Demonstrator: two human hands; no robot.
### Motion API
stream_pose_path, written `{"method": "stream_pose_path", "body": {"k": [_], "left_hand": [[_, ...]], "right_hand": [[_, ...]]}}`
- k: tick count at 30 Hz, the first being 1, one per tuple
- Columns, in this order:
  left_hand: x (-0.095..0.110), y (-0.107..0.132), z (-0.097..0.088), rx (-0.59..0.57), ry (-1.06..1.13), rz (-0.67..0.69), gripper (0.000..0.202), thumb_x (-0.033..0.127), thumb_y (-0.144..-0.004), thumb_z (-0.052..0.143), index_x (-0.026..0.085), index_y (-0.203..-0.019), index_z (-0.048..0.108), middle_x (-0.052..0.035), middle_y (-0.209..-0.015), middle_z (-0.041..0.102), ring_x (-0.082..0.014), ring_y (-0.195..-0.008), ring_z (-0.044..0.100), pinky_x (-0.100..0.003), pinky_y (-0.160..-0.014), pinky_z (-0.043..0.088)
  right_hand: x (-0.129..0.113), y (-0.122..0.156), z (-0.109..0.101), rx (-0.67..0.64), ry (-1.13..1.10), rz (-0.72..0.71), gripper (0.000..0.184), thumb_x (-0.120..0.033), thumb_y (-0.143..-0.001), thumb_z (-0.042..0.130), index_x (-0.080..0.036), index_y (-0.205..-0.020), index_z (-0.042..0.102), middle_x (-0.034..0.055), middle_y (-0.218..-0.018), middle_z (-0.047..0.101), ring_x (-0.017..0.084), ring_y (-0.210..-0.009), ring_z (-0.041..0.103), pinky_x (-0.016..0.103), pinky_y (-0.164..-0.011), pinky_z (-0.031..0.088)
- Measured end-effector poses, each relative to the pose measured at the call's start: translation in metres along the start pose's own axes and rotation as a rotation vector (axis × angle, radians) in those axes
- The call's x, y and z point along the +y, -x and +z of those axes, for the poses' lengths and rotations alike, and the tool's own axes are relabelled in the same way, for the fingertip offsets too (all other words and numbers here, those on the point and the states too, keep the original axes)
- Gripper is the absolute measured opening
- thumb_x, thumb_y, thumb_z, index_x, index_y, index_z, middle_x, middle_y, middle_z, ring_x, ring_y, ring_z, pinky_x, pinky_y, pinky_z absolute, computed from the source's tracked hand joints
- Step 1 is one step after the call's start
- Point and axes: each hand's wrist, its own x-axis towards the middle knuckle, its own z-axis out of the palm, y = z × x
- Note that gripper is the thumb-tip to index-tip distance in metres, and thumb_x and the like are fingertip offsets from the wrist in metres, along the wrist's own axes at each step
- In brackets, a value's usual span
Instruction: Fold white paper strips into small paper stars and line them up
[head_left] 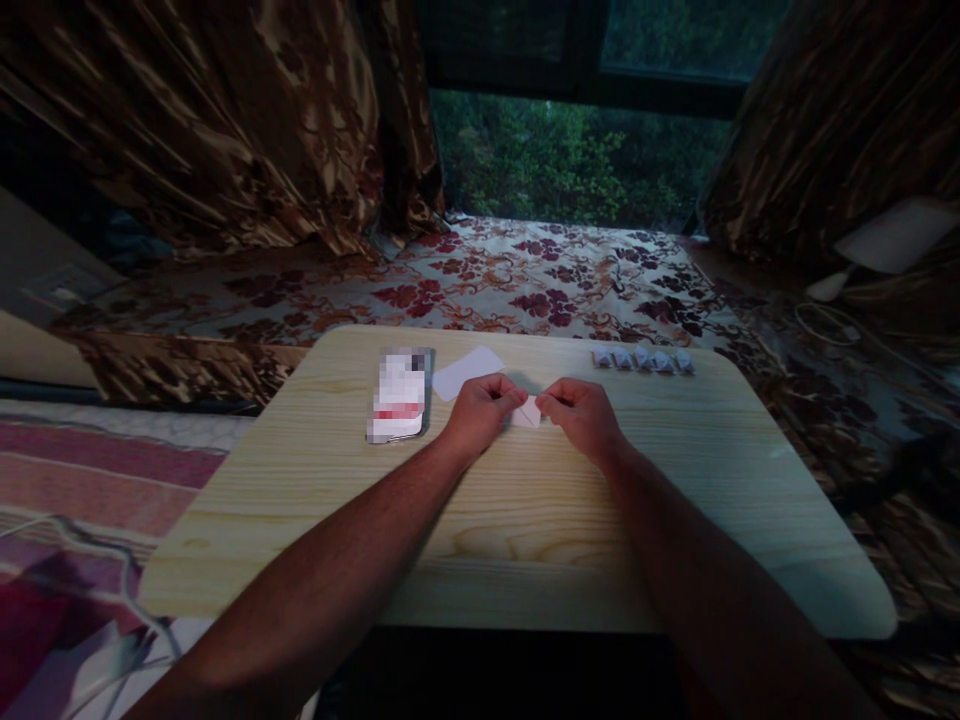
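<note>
From the head view, I see a person's bare left hand [487, 410] and bare right hand [581, 415] meeting over a pale wood-grain counter [517, 520] with rounded corners. Between them is a small white piece of folded paper [527, 412], a slanting crease line on its face, just above or on the counter; I can't tell which. The left hand pinches its left side between thumb and curled fingers, and the right hand pinches its upper right edge the same way. Just beyond the left hand a plain white rectangular sheet [469, 374] lies aslant. Left of that sits a flat, upright-lying white rectangular object with a dark rim [397, 395], partly blurred out. Near the far right corner, five small white folded paper shapes [643, 360] stand in a close row. Behind the counter spreads a pale cloth with red and brown flowers [540, 275], below a dark-framed window [540, 155] full of green leaves, with shiny brown-gold curtains [300, 110] to its left.
</note>
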Motion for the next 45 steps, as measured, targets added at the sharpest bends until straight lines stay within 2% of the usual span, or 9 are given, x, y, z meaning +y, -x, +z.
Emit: {"method": "stream_pose_path", "body": {"k": [5,18,27,34,45], "left_hand": [[-0.0008,0.0004,-0.0009,-0.028,-0.027,0.029,0.025,0.035,-0.07,0.072,0.015,-0.061,0.06,0.0029,-0.056,0.055,-0.0088,-0.052,0.042,-0.024,-0.053,0.031],[0.001,0.0012,0.0003,-0.066,0.049,-0.007,0.027,0.036,-0.068,0.074,0.015,-0.06,0.059,0.0052,-0.05,0.047,-0.0072,-0.048,0.034,-0.024,-0.05,0.025],[-0.0013,-0.001,-0.0017,-0.027,0.033,-0.003,0.029,0.038,-0.066,0.076,0.015,-0.06,0.059,0.004,-0.052,0.051,-0.0077,-0.05,0.037,-0.024,-0.051,0.027],[0.0024,0.0011,-0.0018,-0.034,-0.01,0.018,0.027,0.037,-0.07,0.072,0.015,-0.06,0.059,0.0044,-0.053,0.049,-0.0076,-0.05,0.036,-0.024,-0.051,0.027],[-0.0017,0.0004,-0.0033,-0.078,-0.066,0.058,0.025,0.035,-0.073,0.07,0.015,-0.062,0.059,0.0028,-0.057,0.053,-0.0089,-0.053,0.04,-0.025,-0.053,0.029]], "right_hand": [[-0.001,0.0021,-0.0007,-0.01,-0.044,-0.038,0.02,-0.031,-0.075,0.066,-0.017,-0.062,0.061,-0.0045,-0.052,0.052,0.009,-0.047,0.04,0.023,-0.047,0.03],[-0.0024,0.0027,-0.0014,0.016,-0.075,-0.082,0.018,-0.027,-0.072,0.066,-0.018,-0.059,0.057,-0.0044,-0.053,0.05,0.009,-0.05,0.04,0.024,-0.048,0.029],[-0.0014,0.0007,0.0002,-0.034,-0.102,-0.008,0.022,-0.035,-0.074,0.066,-0.017,-0.064,0.061,-0.0037,-0.053,0.055,0.009,-0.048,0.041,0.024,-0.047,0.029],[0.0034,-0.0009,0.0029,-0.009,-0.131,0.008,0.02,-0.033,-0.07,0.07,-0.019,-0.065,0.056,-0.0055,-0.054,0.052,0.008,-0.048,0.041,0.023,-0.046,0.028],[-0.0027,0.0013,0.001,-0.087,-0.224,0.038,0.017,-0.029,-0.071,0.069,-0.019,-0.066,0.056,-0.006,-0.052,0.052,0.008,-0.046,0.041,0.023,-0.045,0.029]]}}
